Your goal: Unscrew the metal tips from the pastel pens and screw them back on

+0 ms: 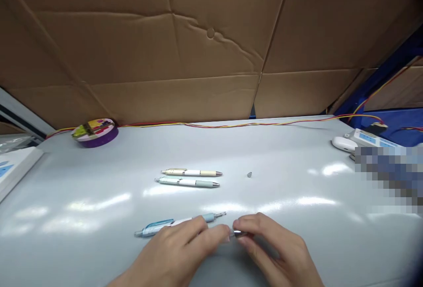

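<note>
- Head view, far left: a white tray [15, 166] sits at the edge of a glossy grey table [297, 234].
- At the back left, a purple roll of tape [95, 133] lies flat, with a red and yellow cable [231, 124] running behind it along the foot of a cardboard wall [198, 36].
- Mid-table, a cream pen [191, 173] and a pale green pen [187, 182] lie side by side, parallel, tips to the right, well clear of the hands.
- Near edge: a blue pen [158, 226] lies just beyond the left hand [178, 252], its thin refill tip poking out to the right; whether the knuckles touch it cannot be told.
- The left hand is curled, thumb and forefinger pinched together at a small metal part [238, 233].
- The right hand [274, 247] meets it there, fingers likewise closed in a pinch on the same silvery piece, which shows between the two sets of fingertips just above the table.
- Right of the two pens, a tiny grey cone [249, 174] sits alone on the table.
- Far right, a white device [343, 143] lies beside a power strip [373, 139].
</note>
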A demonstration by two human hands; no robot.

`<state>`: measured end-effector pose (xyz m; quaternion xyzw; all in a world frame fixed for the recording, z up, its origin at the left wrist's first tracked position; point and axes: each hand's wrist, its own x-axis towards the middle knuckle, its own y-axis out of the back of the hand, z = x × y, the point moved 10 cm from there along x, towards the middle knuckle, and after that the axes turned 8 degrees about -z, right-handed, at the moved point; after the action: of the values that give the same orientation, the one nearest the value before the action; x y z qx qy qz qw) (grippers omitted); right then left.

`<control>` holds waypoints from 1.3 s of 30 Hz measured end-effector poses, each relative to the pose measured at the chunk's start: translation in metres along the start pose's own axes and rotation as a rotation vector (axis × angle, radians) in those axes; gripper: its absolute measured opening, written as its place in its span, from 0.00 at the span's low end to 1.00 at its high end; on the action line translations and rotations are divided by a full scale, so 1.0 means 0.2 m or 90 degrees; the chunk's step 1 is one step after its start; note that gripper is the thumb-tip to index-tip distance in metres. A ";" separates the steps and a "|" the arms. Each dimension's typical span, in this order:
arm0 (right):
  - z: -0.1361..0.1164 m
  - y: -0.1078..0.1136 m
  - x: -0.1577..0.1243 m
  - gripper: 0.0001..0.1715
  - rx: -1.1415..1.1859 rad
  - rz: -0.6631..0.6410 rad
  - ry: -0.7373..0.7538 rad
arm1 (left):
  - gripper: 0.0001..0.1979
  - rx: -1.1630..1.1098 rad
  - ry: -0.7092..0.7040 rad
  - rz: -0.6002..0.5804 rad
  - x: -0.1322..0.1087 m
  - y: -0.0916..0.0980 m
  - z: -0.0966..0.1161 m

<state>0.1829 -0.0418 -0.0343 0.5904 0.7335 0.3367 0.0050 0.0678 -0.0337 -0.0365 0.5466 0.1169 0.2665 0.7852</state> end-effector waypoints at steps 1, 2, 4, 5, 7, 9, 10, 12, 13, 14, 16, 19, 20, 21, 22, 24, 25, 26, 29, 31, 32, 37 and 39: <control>0.00 0.00 0.00 0.14 0.006 0.001 -0.007 | 0.17 0.018 -0.010 -0.007 0.00 0.00 0.01; 0.01 0.01 0.00 0.12 0.011 0.005 -0.010 | 0.19 0.034 -0.017 -0.013 -0.01 -0.01 0.01; 0.00 0.01 0.00 0.10 0.022 0.018 -0.002 | 0.20 0.045 -0.020 -0.021 -0.02 -0.01 0.02; -0.01 0.01 -0.01 0.09 0.028 0.025 0.007 | 0.20 0.044 -0.021 -0.019 -0.02 -0.01 0.02; -0.02 0.01 -0.01 0.07 0.045 0.037 0.024 | 0.20 0.047 -0.025 -0.007 -0.03 0.01 0.03; -0.03 0.02 -0.02 0.06 0.070 0.044 0.032 | 0.20 0.060 -0.024 0.012 -0.03 0.04 0.04; -0.03 0.03 -0.02 0.06 0.077 0.045 0.032 | 0.20 0.063 -0.022 0.022 -0.03 0.05 0.04; -0.01 0.08 -0.02 0.05 0.049 0.044 0.008 | 0.20 0.052 -0.021 0.031 -0.03 0.08 0.04; 0.01 0.12 -0.02 0.04 0.008 0.041 -0.014 | 0.20 0.044 -0.016 0.027 -0.03 0.08 0.04; 0.04 0.16 -0.01 0.03 -0.051 0.030 -0.043 | 0.21 0.042 -0.009 0.016 -0.03 0.07 0.03; 0.10 0.22 0.02 0.03 -0.216 -0.026 -0.098 | 0.23 0.071 0.007 -0.009 -0.02 0.04 0.01; 0.20 0.18 0.06 0.09 -0.494 -0.218 -0.119 | 0.19 0.149 0.013 -0.001 -0.01 0.01 0.00; 0.22 0.16 0.07 0.11 -0.549 -0.257 -0.114 | 0.16 0.168 0.017 0.021 -0.01 0.01 0.00; 0.24 0.15 0.08 0.13 -0.586 -0.280 -0.109 | 0.15 0.183 0.022 0.046 -0.01 0.01 0.00; 0.25 0.13 0.08 0.15 -0.604 -0.292 -0.103 | 0.14 0.195 0.030 0.068 -0.01 0.02 -0.01; 0.26 0.11 0.09 0.18 -0.623 -0.307 -0.091 | 0.15 0.215 0.045 0.096 0.00 0.03 -0.01; 0.26 0.11 0.09 0.21 -0.635 -0.311 -0.086 | 0.15 0.220 0.048 0.097 0.00 0.03 -0.02; 0.25 0.11 0.10 0.22 -0.646 -0.313 -0.083 | 0.15 0.223 0.050 0.097 0.01 0.03 -0.02; 0.19 0.13 0.15 0.22 -0.672 -0.300 -0.082 | 0.11 0.232 0.070 0.094 0.01 0.03 -0.04; 0.12 0.11 0.22 0.13 -0.675 -0.295 -0.075 | 0.08 0.238 0.084 0.101 0.01 0.04 -0.05; 0.09 0.08 0.26 0.09 -0.671 -0.297 -0.068 | 0.07 0.242 0.087 0.108 0.01 0.04 -0.06; 0.03 -0.19 0.46 0.08 -0.619 -0.339 -0.038 | 0.09 0.269 0.048 0.167 -0.01 0.09 -0.01; 0.05 -0.25 0.50 0.09 -0.581 -0.339 -0.029 | 0.10 0.279 -0.002 0.187 -0.03 0.10 0.06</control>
<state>0.1138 0.0459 -0.0270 0.3285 0.6366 0.5961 0.3627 0.0631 -0.0408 -0.0134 0.7152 0.0898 0.3452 0.6011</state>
